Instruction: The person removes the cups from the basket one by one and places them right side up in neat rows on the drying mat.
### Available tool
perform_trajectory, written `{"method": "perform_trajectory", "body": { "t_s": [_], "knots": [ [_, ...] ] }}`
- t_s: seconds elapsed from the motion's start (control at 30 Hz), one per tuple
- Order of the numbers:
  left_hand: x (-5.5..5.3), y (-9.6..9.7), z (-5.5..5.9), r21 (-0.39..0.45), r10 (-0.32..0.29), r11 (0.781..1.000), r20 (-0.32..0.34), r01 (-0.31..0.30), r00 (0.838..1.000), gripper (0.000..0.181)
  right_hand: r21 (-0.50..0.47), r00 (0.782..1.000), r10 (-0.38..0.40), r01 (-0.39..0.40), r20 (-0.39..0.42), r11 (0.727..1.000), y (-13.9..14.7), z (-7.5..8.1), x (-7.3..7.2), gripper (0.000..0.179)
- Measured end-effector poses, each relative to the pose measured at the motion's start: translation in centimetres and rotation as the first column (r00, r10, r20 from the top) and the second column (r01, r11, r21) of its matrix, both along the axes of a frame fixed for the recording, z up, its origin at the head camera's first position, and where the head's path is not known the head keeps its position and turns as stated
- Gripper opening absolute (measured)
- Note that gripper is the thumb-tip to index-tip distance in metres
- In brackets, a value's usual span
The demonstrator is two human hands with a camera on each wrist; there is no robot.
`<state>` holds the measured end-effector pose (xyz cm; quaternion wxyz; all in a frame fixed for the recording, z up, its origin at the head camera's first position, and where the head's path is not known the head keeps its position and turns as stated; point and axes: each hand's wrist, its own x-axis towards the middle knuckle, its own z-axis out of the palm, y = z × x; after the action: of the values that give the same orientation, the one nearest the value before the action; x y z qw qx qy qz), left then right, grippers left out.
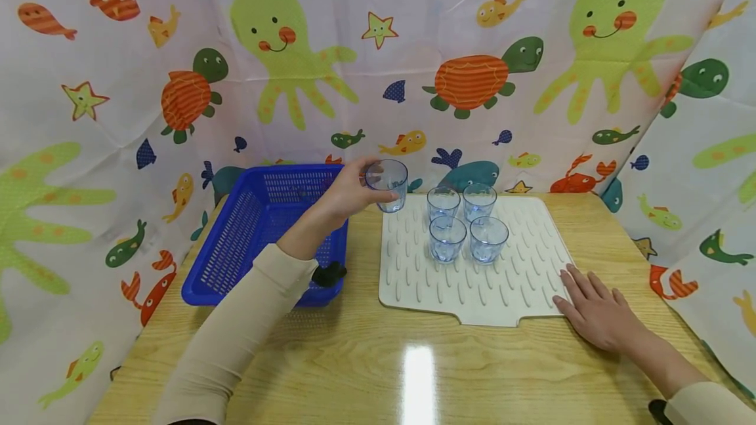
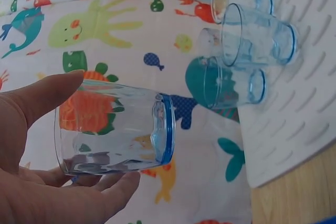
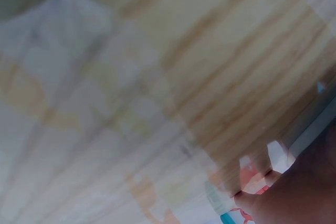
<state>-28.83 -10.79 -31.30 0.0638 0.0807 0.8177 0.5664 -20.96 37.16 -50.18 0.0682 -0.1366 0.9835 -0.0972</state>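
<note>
My left hand (image 1: pixel 348 190) holds a clear bluish drinking glass (image 1: pixel 394 182) between thumb and fingers, raised near the back left corner of a white ridged drying mat (image 1: pixel 407 281). In the left wrist view that glass (image 2: pixel 115 129) lies sideways across the picture, its blue base pointing right. Several matching glasses (image 1: pixel 447 239) stand upright in a close group on the mat. My right hand (image 1: pixel 599 310) rests flat with fingers spread, its fingertips at the mat's right edge. The right wrist view is mostly blurred wood, with part of the hand (image 3: pixel 294 198) at the lower right.
A blue plastic basket (image 1: pixel 215 267) with perforated sides stands on the left of the wooden table (image 1: pixel 331 372), under my left forearm. A curtain (image 1: pixel 384 123) printed with sea animals hangs behind the table and along both sides.
</note>
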Motion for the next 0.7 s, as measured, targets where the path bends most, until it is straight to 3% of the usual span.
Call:
{"method": "perform_trajectory", "body": {
  "t_s": [0.37, 0.57, 0.7],
  "knots": [
    [-1.4, 2.8, -0.6, 0.022, 0.039, 0.999, 0.036, -0.040, 0.999, 0.082, -0.002, 1.000, 0.004, -0.004, -0.007, 1.000, 0.0, 0.1, 0.1, 0.075],
    [-2.8, 3.7, -1.7, 0.049, 0.075, 0.996, 0.047, -0.077, 0.996, 0.082, 0.000, 1.000, 0.002, -0.002, -0.007, 1.000, -0.1, 0.0, 0.1, 0.076],
    [-3.7, 4.2, -2.8, 0.096, 0.123, 0.987, 0.089, -0.131, 0.988, 0.082, -0.001, 1.000, 0.001, -0.001, -0.004, 1.000, 0.0, 0.0, 0.1, 0.076]
  ]
}}
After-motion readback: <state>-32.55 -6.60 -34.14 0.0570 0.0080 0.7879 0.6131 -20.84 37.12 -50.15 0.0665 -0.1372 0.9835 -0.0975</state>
